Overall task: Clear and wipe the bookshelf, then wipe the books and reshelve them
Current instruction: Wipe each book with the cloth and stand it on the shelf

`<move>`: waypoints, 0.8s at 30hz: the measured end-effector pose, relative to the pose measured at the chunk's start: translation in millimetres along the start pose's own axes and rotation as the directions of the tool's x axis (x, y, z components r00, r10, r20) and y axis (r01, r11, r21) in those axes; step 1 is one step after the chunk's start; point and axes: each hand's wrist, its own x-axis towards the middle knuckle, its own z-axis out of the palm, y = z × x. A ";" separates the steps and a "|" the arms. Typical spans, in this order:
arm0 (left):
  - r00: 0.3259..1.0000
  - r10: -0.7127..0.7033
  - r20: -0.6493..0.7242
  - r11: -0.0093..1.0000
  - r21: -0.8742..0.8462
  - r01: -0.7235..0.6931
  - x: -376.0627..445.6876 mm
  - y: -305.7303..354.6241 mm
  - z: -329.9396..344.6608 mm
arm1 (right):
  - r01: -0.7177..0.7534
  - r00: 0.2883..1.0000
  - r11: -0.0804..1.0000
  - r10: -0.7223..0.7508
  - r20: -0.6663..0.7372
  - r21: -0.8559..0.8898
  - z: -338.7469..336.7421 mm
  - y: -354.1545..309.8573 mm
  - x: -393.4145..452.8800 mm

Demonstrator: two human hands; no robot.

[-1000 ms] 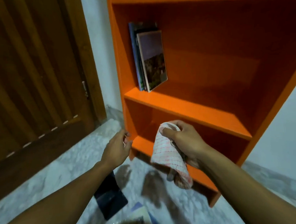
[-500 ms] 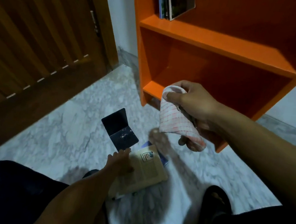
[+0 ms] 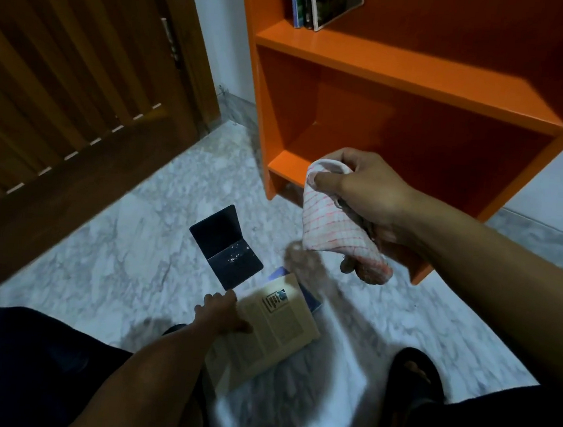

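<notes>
Nearest the camera, dark trousers (image 3: 17, 370) are filling the bottom corners, and a foot in a dark sandal (image 3: 417, 374) is resting on the marble floor (image 3: 96, 264); between the legs, the left hand (image 3: 220, 314) is reaching down to a tan paperback (image 3: 272, 326) that is lying on the floor, its thumb lying over the cover's near-left edge; whether the fingers are curling under the book I cannot tell; a blue book (image 3: 310, 297) is peeking out from beneath the paperback's far corner; just beyond the left hand, a dark book (image 3: 227, 246) is lying open and face down on the floor, apart from the paperback; higher and to the right, the right hand (image 3: 368, 194) is hanging in the air, its thumb and fingers gripping a bunched white cloth with red grid lines (image 3: 336, 232), the loose end of which is drooping below the fist; behind that hand, the orange bookshelf (image 3: 407, 74) is standing against a white wall (image 3: 218, 35); on the shelf above the lowest one, a few books (image 3: 324, 0) are leaning against the left side panel, cut off by the top edge of the view; to the left, a brown wooden door (image 3: 62, 82) is standing beside the wall.
</notes>
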 end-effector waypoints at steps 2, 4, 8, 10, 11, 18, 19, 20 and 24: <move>1.000 0.001 0.017 0.999 -0.042 0.000 -1.6 1.8 -2.7 | -0.001 1.000 1.000 0.001 0.004 -0.007 -0.5 0.4 -0.1; 0.999 0.024 0.026 0.996 -0.086 -0.022 -2.6 4.9 -7.3 | -0.007 1.000 1.000 0.007 0.009 -0.011 -0.6 0.0 -0.1; 0.993 0.110 0.033 0.979 -0.179 -0.102 -7.8 14.0 -24.1 | -0.009 1.000 1.000 0.009 -0.003 0.007 -3.3 -0.1 0.0; 0.988 0.153 0.012 0.972 -0.181 -0.149 -8.2 19.0 -40.9 | -0.009 1.000 1.000 0.009 -0.009 0.008 -7.9 -0.3 0.4; 0.986 0.167 0.004 0.968 -0.188 -0.164 -9.2 23.1 -52.9 | -0.012 1.000 1.000 0.012 -0.010 -0.001 -11.0 -0.4 0.9; 0.967 0.229 -0.108 0.850 -0.463 -0.253 -46.7 46.3 -173.0 | -0.090 0.995 0.989 0.093 0.021 -0.118 -22.4 18.0 9.7; 0.964 0.227 -0.142 0.804 -0.532 -0.268 -57.2 47.4 -192.4 | -0.101 0.994 0.985 0.106 0.027 -0.141 -20.5 23.3 10.7; 0.959 0.228 -0.169 0.752 -0.595 -0.283 -69.1 48.9 -210.7 | -0.106 0.993 0.979 0.112 0.026 -0.173 -17.9 29.3 12.1; 0.937 0.270 -0.221 0.511 -0.792 -0.334 -121.0 54.1 -268.5 | -0.139 0.988 0.976 0.149 0.050 -0.166 -6.3 43.8 15.6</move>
